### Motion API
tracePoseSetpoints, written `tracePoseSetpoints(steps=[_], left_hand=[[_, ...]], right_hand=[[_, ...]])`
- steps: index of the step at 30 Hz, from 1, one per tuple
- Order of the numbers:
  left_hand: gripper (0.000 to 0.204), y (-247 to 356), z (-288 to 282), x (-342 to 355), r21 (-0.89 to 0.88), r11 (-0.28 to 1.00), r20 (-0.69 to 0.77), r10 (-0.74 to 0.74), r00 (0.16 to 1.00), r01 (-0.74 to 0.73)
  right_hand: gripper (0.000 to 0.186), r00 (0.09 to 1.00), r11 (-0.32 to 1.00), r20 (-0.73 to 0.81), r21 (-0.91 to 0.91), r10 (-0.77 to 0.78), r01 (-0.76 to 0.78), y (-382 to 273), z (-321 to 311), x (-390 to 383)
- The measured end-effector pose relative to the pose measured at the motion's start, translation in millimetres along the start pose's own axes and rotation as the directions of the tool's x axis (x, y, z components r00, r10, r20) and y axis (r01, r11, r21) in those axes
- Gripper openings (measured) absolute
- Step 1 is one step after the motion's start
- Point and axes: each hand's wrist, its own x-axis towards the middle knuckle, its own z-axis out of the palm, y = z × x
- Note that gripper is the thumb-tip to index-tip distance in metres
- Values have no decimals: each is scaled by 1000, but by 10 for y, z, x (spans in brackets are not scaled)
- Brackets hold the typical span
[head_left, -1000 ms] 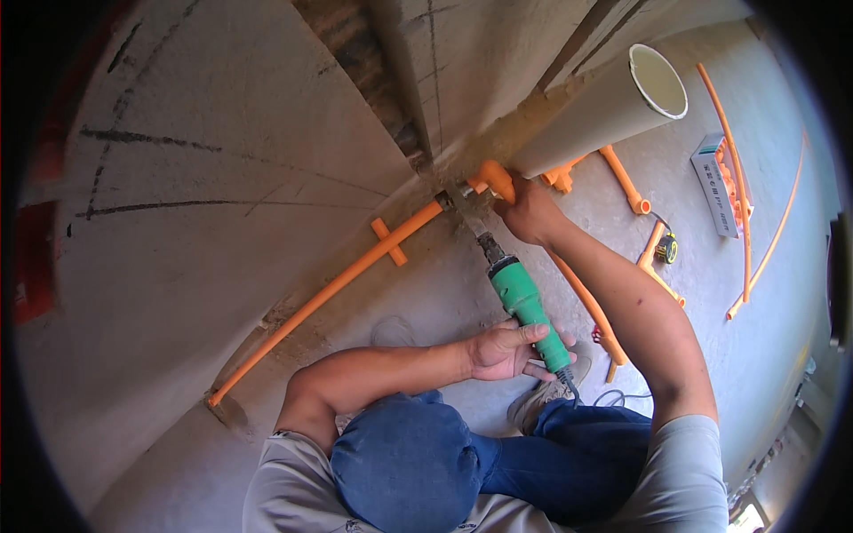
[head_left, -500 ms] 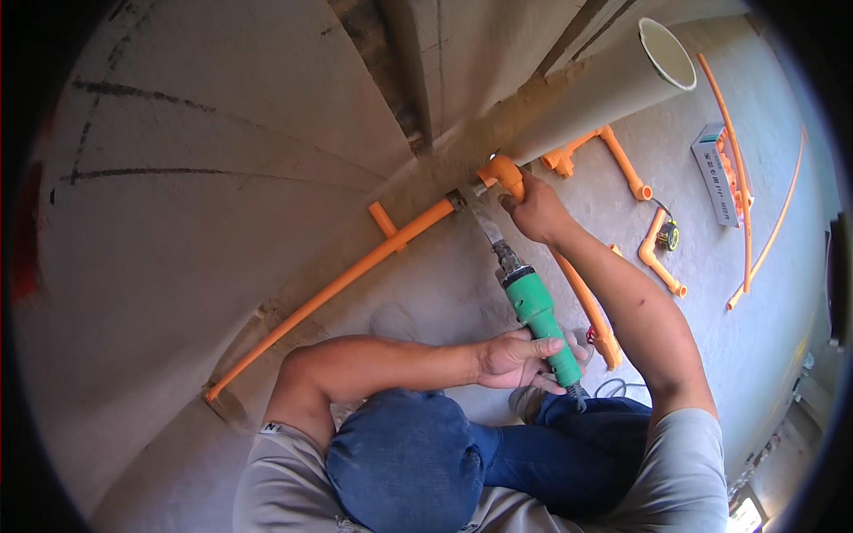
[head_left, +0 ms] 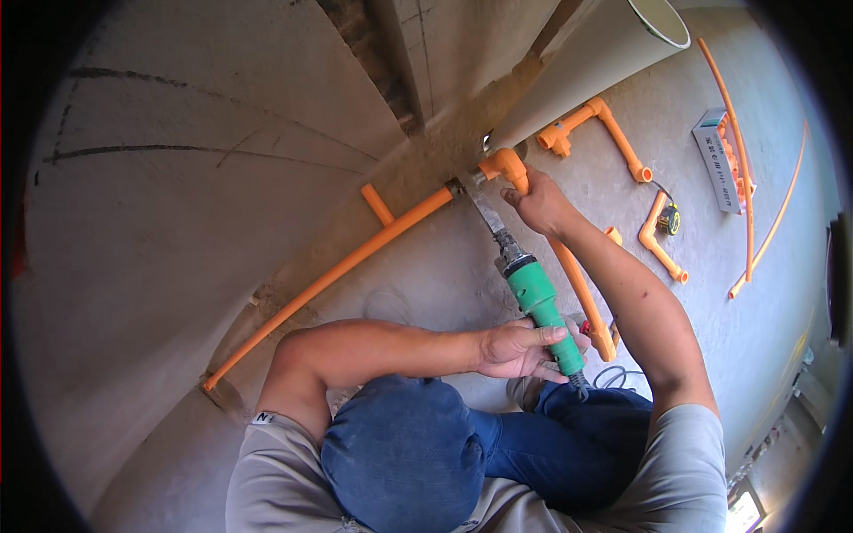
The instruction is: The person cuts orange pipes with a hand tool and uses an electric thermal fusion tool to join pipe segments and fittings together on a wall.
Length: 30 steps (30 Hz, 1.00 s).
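My left hand (head_left: 522, 350) is wrapped round the green handle of a pipe fusion welder (head_left: 535, 291), whose flat metal heating plate points up and away. One end of a long orange pipe (head_left: 346, 265) meets the dark die on the plate's left side. On the right side, an orange elbow fitting (head_left: 505, 163) sits against or close to a silvery die; whether it is pushed on I cannot tell. My right hand (head_left: 544, 208) is closed round the orange pipework just below that elbow, and a longer orange length (head_left: 576, 280) runs down from beneath the hand.
A large pale pipe (head_left: 600, 67) slants up behind the elbow. To the right lie joined orange pipe pieces (head_left: 619, 142), a bent piece (head_left: 653, 233), a tape measure (head_left: 670, 218), a box of fittings (head_left: 716, 164) and thin orange pipes (head_left: 737, 151). A marked wall (head_left: 204, 195) stands left.
The view has shifted slightly. Both hands keep their grips, and the welder, long pipe and elbow stay in nearly the same arrangement.
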Motion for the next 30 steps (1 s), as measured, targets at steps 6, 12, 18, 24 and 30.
tracePoseSetpoints(steps=[6, 12, 18, 24, 30], left_hand=[[38, 1, -83, -25, 61, 997, -58, -36, 998, 40], [38, -10, -206, 25, 61, 997, -52, -44, 998, 47], [36, 3, -269, 60, 57, 998, -74, -33, 997, 37], [35, -10, -326, 59, 60, 998, -82, -30, 996, 35], [35, -4, -220, 70, 73, 997, -68, 2, 998, 3]], right_hand=[[61, 994, 995, 55, -48, 90, -88, -43, 15, -33], [61, 967, 971, 173, 120, 186, -208, -180, -38, -48], [53, 963, 954, 160, 172, 219, -246, -188, -48, 245], [44, 964, 958, 137, 149, 226, -246, -120, 27, 347], [38, 980, 963, 122, 204, 155, -178, -262, -3, 286]])
